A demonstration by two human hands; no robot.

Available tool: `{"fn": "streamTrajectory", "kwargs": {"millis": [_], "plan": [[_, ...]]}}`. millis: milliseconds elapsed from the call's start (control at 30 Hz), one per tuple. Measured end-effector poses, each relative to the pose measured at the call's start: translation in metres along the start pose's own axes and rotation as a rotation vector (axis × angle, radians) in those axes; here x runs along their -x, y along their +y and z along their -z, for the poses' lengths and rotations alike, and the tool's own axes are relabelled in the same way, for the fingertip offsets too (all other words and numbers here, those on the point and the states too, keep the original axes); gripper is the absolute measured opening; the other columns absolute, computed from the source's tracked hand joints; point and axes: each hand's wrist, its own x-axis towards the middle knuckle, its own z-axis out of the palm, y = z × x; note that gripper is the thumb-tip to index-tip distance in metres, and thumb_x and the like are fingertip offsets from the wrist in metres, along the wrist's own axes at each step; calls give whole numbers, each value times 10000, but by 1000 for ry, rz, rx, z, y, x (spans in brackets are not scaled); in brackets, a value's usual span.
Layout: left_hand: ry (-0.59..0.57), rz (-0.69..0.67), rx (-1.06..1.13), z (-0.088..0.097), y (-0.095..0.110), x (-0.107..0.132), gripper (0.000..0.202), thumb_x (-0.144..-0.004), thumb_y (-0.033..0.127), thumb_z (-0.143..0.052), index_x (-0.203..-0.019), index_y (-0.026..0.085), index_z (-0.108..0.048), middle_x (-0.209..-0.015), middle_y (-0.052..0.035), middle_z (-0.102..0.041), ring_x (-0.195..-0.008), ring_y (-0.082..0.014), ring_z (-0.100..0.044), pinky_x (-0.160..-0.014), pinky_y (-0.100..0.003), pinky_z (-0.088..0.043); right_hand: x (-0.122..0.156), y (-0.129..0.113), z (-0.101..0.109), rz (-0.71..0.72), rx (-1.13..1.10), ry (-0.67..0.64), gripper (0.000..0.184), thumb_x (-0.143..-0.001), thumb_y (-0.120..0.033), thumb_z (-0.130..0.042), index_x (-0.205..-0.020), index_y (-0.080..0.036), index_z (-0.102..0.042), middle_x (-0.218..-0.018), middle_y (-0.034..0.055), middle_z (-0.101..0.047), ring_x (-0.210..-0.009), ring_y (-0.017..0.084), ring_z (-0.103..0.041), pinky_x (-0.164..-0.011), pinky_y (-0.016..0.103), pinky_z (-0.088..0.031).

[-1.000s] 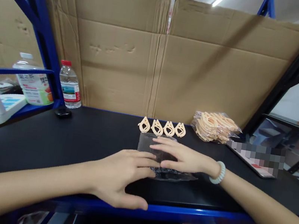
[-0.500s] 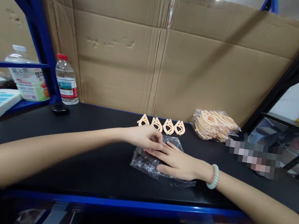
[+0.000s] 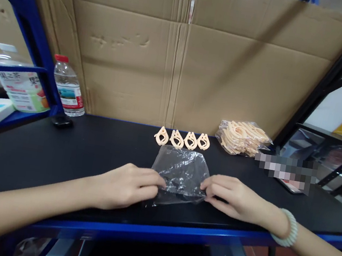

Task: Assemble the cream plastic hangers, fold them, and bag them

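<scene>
A crinkled clear plastic bag (image 3: 181, 173) lies flat on the black table top (image 3: 89, 149). My left hand (image 3: 125, 186) rests on the table with its fingertips pressed on the bag's near left edge. My right hand (image 3: 234, 197), with a pale bead bracelet on the wrist, pinches the bag's near right edge. Just beyond the bag, several small peach-coloured clips (image 3: 182, 139) stand in a row.
A clear packet of more peach clips (image 3: 242, 137) lies at the back right, beside a flat blurred card (image 3: 283, 173). Cardboard sheets (image 3: 181, 60) wall the back. Two water bottles (image 3: 67, 86) and a small black object (image 3: 59, 120) stand at the left by a blue rack post.
Both hands have drawn back from the middle of the bag to its near edge, one on each side. The bag now lies spread flat between them.
</scene>
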Motion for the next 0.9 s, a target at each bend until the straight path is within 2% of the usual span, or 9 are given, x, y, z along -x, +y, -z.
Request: {"fn": "streamTrajectory", "kwargs": {"millis": [100, 233, 400, 467, 567, 667, 733, 833, 900], "plan": [[78, -137, -212, -6, 4, 1, 263, -959, 137, -367, -922, 159, -626, -1111, -98, -674, -1038, -213, -627, -659, -240, -548, 8, 6, -11, 135, 260, 75, 181, -951, -108, -424, -870, -140, -583, -974, 105, -655, -852, 166, -615, -737, 301, -537], [100, -325, -375, -2, 8, 3, 267, -913, 77, -417, -779, 129, -643, -1022, -145, -694, -1015, -263, -644, -593, -274, -566, 8, 8, -9, 273, 454, 105, 245, -940, -84, -404, -808, -146, -601, -941, 89, -666, -844, 160, -633, -735, 294, -556], [161, -303, -391, -1, 6, 2, 255, -899, 54, -436, -774, 163, -630, -804, -80, -690, -928, -227, -665, -652, -278, -579, 3, 7, -5, 430, 625, 220, 172, -881, -60, -521, -753, -132, -611, -775, 74, -667, -859, 204, -650, -753, 323, -559], [164, -260, -343, -2, 5, 1, 223, -907, 76, -451, -813, 177, -626, -782, -61, -680, -899, -206, -664, -697, -278, -575, 2, 7, -6, 402, 658, 221, 146, -869, -68, -552, -755, -141, -607, -746, 58, -658, -868, 206, -644, -760, 325, -554], [95, -207, -123, 3, 5, 0, 172, -931, 245, -483, -922, 153, -629, -862, -100, -674, -907, -227, -647, -730, -308, -565, -1, 1, -3, 296, 590, 76, 143, -861, -52, -511, -810, -148, -604, -932, 86, -666, -985, 234, -602, -788, 358, -540], [65, -104, 183, 18, 4, 0, 454, -928, 509, -417, -1024, 128, -644, -1011, -155, -650, -986, -279, -605, -800, -378, -539, -2, -8, 13, 107, 299, -87, 312, -792, -18, -441, -1024, -155, -597, -1137, 109, -606, -1112, 238, -530, -905, 405, -491], [72, -8, 392, 32, 0, -3, 549, -945, 566, -314, -1051, 160, -669, -1098, -145, -637, -1038, -281, -581, -899, -415, -493, -4, -3, 27, 11, 77, -53, 436, -742, -34, -425, -1137, -162, -558, -1148, 104, -594, -1099, 216, -537, -940, 396, -471], [54, 183, 683, 45, -15, -13, 580, -983, 518, -231, -1014, 180, -701, -1105, -111, -651, -1005, -242, -607, -911, -392, -486, -15, 34, 44, -98, 43, 157, 425, -754, -31, -393, -1106, -191, -570, -1045, 70, -633, -994, 193, -585, -889, 367, -489], [34, 361, 754, 44, -27, -24, 448, -974, 445, -361, -949, 159, -706, -1011, -96, -675, -901, -205, -639, -778, -315, -531, -28, 75, 46, -164, 225, 148, 447, -766, 1, -390, -1120, -188, -586, -1047, 75, -642, -1010, 200, -578, -913, 379, -471]]}}
